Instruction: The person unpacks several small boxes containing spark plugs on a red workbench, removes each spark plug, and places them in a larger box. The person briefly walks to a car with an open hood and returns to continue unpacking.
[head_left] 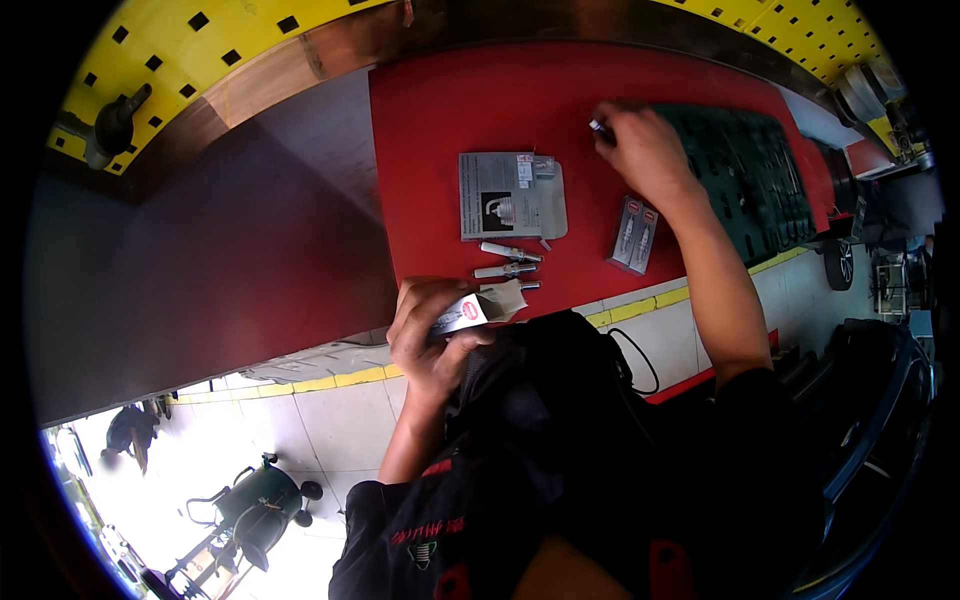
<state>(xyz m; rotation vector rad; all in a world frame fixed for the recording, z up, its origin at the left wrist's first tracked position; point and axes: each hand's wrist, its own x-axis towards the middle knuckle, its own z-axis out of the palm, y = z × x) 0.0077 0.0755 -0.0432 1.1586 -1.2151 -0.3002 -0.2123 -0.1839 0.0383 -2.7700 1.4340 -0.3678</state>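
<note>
My left hand (pixel 425 335) is closed around a small white-and-grey carton (pixel 462 316) with a red round mark. Its end flap (pixel 502 300) stands open toward the right. Farther off, my right hand (pixel 645 150) pinches a small dark piece with a bright end (pixel 597 127); its kind cannot be made out. Beyond the carton lie a spark plug (pixel 510 252) and another spark plug (pixel 505 270), side by side. A third metal tip shows behind the carton flap. Two small grey spark plug cartons (pixel 633 235) stand together below my right wrist.
A larger grey box (pixel 485 205) with its flap out lies on the red tabletop (pixel 430 120). At the right a dark green tool tray (pixel 745 170) lies beside my forearm. A yellow pegboard (pixel 190 60) runs behind. A wheeled green tank (pixel 262 500) stands on the floor.
</note>
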